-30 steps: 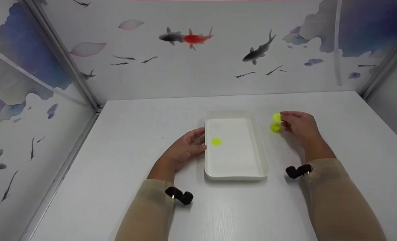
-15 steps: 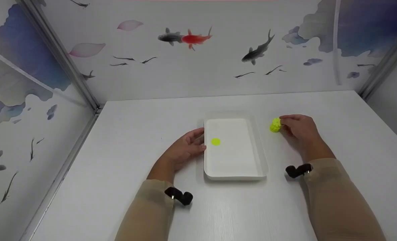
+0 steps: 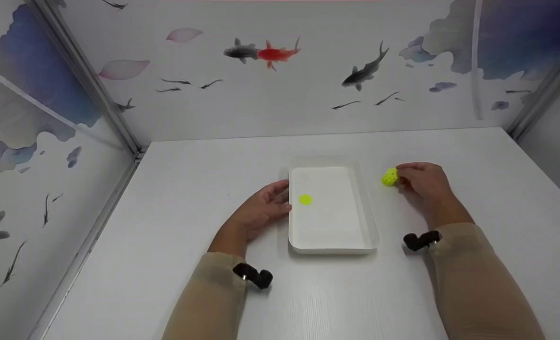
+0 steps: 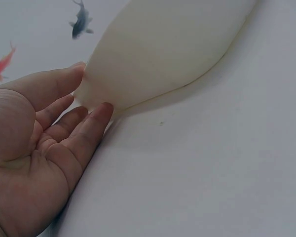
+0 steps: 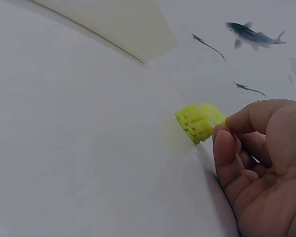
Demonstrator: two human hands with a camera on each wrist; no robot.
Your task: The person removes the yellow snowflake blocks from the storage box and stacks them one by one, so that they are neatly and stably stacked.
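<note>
A white rectangular tray (image 3: 326, 212) lies mid-table with a flat, round yellow disc (image 3: 305, 199) inside, towards its left. My left hand (image 3: 262, 208) rests its thumb and fingers against the outer left wall of the tray, as the left wrist view also shows. To the tray's right stands a small stack of toothed yellow pieces (image 5: 194, 123), its layers pressed close together. At the upper right of that stack, the thumb and index finger of my right hand (image 3: 421, 182) pinch a flat yellow piece (image 5: 213, 113), which touches or nearly touches the stack.
The white table (image 3: 185, 189) reaches back to a wall (image 3: 299, 104) printed with fish and petals. A second printed wall (image 3: 48, 156) rises on the left. Black wrist cameras (image 3: 254, 275) sit on both sleeves.
My right hand has lowered its yellow piece slightly, from just above the stack down against it. The left hand and the tray have stayed in place.
</note>
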